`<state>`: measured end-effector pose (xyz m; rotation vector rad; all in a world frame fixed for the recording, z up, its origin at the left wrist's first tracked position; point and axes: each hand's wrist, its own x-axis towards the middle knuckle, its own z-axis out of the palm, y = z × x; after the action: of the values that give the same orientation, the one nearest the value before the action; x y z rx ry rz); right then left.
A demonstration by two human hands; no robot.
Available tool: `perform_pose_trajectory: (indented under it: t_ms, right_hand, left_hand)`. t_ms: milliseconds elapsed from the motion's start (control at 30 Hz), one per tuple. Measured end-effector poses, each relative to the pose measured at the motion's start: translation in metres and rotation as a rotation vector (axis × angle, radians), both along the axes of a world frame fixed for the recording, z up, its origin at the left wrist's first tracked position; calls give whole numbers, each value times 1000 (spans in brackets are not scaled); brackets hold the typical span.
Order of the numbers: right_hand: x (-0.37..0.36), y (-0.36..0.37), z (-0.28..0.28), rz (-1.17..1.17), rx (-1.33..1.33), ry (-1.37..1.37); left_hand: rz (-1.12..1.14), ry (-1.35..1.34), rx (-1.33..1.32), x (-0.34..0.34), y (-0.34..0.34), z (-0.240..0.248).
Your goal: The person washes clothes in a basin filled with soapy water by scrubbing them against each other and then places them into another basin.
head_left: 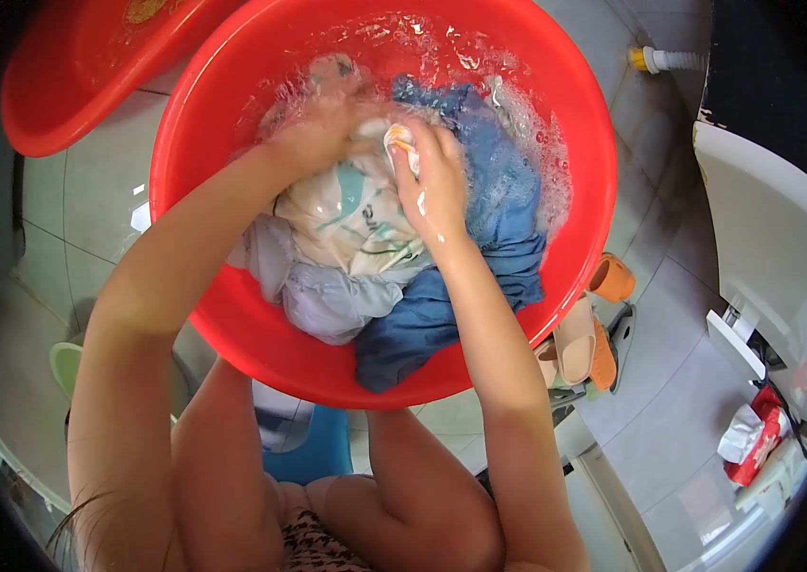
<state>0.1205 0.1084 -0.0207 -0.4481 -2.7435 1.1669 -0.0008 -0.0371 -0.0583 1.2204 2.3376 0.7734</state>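
A large red basin [575,276] holds soapy water and wet laundry. My right hand [437,181] is closed on a bunched white cloth with an orange patch [401,141], over the middle of the basin. My left hand [322,129], smeared by motion, is in the splashing water just left of it; its fingers cannot be made out. Below both hands lies a cream garment with a teal print [351,205]. Pale grey cloth [337,300] bunches at its near side. Blue fabric [503,181] spreads along the right and down to the basin's near wall.
Another red tub [70,105] stands at the far left. On the tiled floor at right are slippers [575,343], an orange cup [612,278] and a white hose with a yellow end [661,60]. A red tissue pack [754,434] lies lower right. A blue stool [317,448] shows between my legs.
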Motion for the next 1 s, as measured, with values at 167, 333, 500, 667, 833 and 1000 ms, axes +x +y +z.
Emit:
perform_pose_trajectory:
  t_ms: [167,333,500,667,833,1000]
  right_hand:
    - [-10,6,-64,-389,-365,-43]
    - [-40,20,-37,-627,-1532,14]
    - [-26,-5,22,-742,-1632,0]
    - [-27,-31,75,-784,-1453,-172]
    - [7,31,55,-569,-604,75]
    - [13,14,58,-108,-164,-269]
  left_hand:
    - [332,-682,371,5,11,-46]
    - [152,-679,545,41,29,31]
    - [40,-175,306,40,32,81]
    - [191,-51,156,-11,27,60]
    - [272,66,134,-8,-4,83]
    - [209,-121,-215,59,-22,73]
